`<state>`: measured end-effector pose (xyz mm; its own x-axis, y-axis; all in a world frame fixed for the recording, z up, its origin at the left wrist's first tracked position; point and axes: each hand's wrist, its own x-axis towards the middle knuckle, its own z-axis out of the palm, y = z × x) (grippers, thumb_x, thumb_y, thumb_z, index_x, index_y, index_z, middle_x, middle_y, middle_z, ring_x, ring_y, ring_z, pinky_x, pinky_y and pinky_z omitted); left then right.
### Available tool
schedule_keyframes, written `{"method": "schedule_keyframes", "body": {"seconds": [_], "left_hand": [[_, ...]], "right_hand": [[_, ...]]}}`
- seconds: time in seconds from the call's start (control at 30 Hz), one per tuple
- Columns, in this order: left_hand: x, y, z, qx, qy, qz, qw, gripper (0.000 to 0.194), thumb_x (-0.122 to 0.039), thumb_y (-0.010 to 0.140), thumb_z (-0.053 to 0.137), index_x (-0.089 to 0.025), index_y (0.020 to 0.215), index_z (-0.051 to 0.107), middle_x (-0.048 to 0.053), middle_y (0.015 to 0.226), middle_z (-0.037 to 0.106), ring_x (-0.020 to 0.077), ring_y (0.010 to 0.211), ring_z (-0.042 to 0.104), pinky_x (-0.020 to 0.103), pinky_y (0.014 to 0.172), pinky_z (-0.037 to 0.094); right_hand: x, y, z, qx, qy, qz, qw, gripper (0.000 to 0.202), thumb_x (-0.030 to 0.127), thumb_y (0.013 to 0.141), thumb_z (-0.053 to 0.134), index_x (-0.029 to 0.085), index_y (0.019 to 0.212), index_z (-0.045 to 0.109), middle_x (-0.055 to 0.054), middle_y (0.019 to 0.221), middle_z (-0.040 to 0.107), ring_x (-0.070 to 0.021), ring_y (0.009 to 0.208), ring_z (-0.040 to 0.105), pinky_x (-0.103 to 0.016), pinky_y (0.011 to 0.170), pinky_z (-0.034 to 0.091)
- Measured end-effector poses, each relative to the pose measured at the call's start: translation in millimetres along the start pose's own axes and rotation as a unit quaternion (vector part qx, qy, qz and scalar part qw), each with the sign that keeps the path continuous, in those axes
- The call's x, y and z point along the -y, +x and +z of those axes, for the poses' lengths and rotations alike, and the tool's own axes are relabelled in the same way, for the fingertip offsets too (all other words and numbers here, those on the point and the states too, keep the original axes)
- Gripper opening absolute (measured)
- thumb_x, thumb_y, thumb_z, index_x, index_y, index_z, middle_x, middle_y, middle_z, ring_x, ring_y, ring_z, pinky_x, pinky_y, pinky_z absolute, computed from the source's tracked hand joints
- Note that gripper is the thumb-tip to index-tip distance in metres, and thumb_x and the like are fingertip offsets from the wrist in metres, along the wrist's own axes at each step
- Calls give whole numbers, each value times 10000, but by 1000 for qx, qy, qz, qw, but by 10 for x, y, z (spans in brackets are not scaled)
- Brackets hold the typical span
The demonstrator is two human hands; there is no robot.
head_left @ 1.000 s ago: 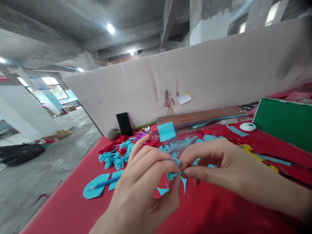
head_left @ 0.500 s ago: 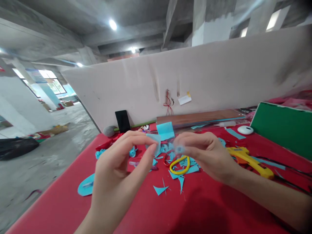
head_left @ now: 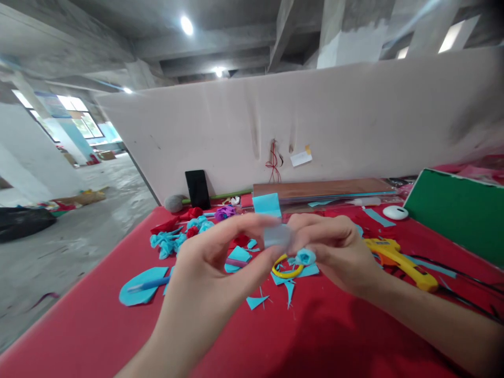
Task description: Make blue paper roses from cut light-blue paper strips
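Observation:
Between the thumb and fingers of my left hand (head_left: 208, 278) is a small, pale blue piece of paper (head_left: 275, 236), blurred by motion. My right hand (head_left: 342, 257) pinches a small light-blue rolled paper flower (head_left: 305, 256), its spiral centre facing me. The hands are close together above the red table (head_left: 244, 341), and the paper's far edge reaches the right fingertips; whether they grip it, I cannot tell. Below them lie blue paper scraps (head_left: 255, 302) and a yellow ring-shaped handle (head_left: 288, 274), partly covered by my hands.
A yellow glue gun (head_left: 413, 268) with a black cord lies at right, before a green board (head_left: 460, 215). Left are a blue paper oval (head_left: 132, 296), a blue pen (head_left: 151, 284) and crumpled blue paper flowers (head_left: 169, 242). A dark tablet-like slab (head_left: 197, 189) leans on the back panel.
My left hand has moved right, bringing its paper piece up to my right hand. The rolled flower in my right hand now shows clearly. More flowers are uncovered at left.

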<state>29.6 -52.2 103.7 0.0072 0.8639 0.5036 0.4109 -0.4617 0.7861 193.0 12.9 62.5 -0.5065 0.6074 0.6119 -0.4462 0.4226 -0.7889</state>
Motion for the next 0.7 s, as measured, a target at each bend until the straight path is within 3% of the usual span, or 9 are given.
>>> {"method": "schedule_keyframes", "body": {"seconds": [0.1, 0.17, 0.3, 0.43, 0.6, 0.7], "left_hand": [[-9, 12, 6, -10, -22, -27, 999, 340, -198, 713, 651, -290, 1025, 552, -68, 725, 648, 80, 680, 628, 118, 618, 518], [-6, 17, 10, -6, -25, -27, 999, 361, -159, 707, 643, -272, 1030, 528, -67, 701, 646, 83, 672, 629, 128, 627, 516], [41, 12, 11, 27, 50, 7, 998, 418, -136, 708, 614, -297, 1072, 489, -76, 708, 640, 86, 666, 623, 141, 598, 506], [120, 7, 5, 68, 128, 54, 988, 439, -130, 719, 577, -305, 1103, 458, -74, 748, 628, 83, 715, 614, 159, 661, 494], [143, 10, -4, 74, 142, 60, 985, 435, -116, 722, 566, -300, 1104, 471, -66, 806, 630, 85, 752, 610, 161, 670, 483], [104, 22, -18, 52, 123, 58, 989, 243, -131, 739, 567, -269, 939, 563, -67, 790, 630, 69, 740, 597, 128, 639, 465]], "right_hand": [[34, 30, -23, -15, 0, 9, 1000, 135, 172, 772, 613, 260, 788, 715, 22, 776, 582, -59, 731, 540, -160, 668, 461], [68, 65, -42, -28, -3, 31, 999, 152, 145, 770, 610, 255, 770, 714, 23, 815, 585, -56, 771, 544, -148, 695, 463], [135, 125, -63, -16, 3, 117, 993, 127, 156, 759, 621, 240, 751, 716, 14, 903, 595, -64, 795, 561, -156, 698, 480], [192, 125, -51, 19, -35, 171, 985, 93, 171, 744, 635, 215, 740, 718, 5, 812, 607, -72, 732, 570, -167, 666, 484], [227, 94, -33, -4, -51, 145, 988, 126, 124, 733, 635, 218, 712, 716, 12, 769, 607, -67, 697, 568, -161, 632, 483], [204, 76, -17, -25, -57, 90, 994, 144, 127, 738, 634, 243, 740, 720, 10, 809, 612, -70, 730, 566, -165, 639, 483]]}}
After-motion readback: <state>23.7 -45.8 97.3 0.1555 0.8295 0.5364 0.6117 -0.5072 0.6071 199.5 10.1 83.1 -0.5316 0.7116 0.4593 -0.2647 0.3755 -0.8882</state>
